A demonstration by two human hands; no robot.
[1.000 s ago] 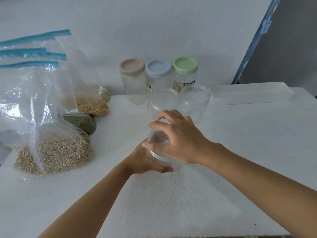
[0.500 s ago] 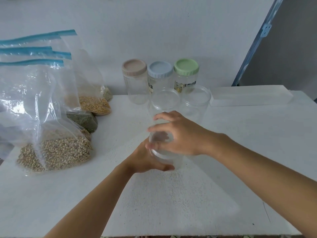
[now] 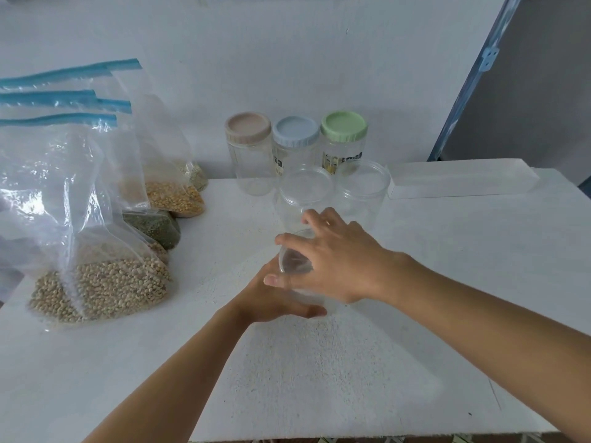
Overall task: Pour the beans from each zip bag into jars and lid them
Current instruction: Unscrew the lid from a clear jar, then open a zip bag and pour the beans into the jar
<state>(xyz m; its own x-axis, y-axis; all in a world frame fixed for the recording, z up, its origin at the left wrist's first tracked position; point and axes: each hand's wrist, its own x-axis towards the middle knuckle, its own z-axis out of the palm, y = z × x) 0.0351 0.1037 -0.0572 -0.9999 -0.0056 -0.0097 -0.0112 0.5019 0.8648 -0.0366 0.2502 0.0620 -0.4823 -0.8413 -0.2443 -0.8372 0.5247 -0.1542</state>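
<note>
Grip, right hand (image 3: 339,260): grasping the clear lid (image 3: 294,262) from above, fingers spread and curled round its rim, thumb on the near-left edge.
Grip, left hand (image 3: 275,298): grasping the near jar (image 3: 303,297) low on its left side, thumb laid across the near wall; other fingers hidden behind the jar.
Near jar: clear, empty, upright on the white tabletop (image 3: 319,378), at the centre of the view. Lid at the mouth; cannot tell under the palm whether seated tight.
Second row: left clear jar (image 3: 307,193) and right clear jar (image 3: 363,187), just behind the near jar, side by side, both empty under clear lids.
Back row: beige-lidded jar (image 3: 248,155), blue-lidded jar (image 3: 295,148) and green-lidded jar (image 3: 343,145), upright in a line against the wall (image 3: 287,59), all lidded; printed labels on the blue and green ones, text too small to read.
Zip bags: grouped at the left of the tabletop, well apart from the near jar, blue zip strips uppermost.
Front bag (image 3: 96,282): pale beans, nearest the viewer.
Green bag (image 3: 153,223): dark green beans, behind the front bag.
Yellow bag (image 3: 174,195): yellow beans, further back.
Rear bag (image 3: 196,177): pale contents, mostly hidden, next to the wall.
Clear box (image 3: 460,182): long, lying along the rear right of the tabletop, just beside the right clear jar.
Blue frame (image 3: 473,75): slanting upward at the far right, beyond the tabletop.
</note>
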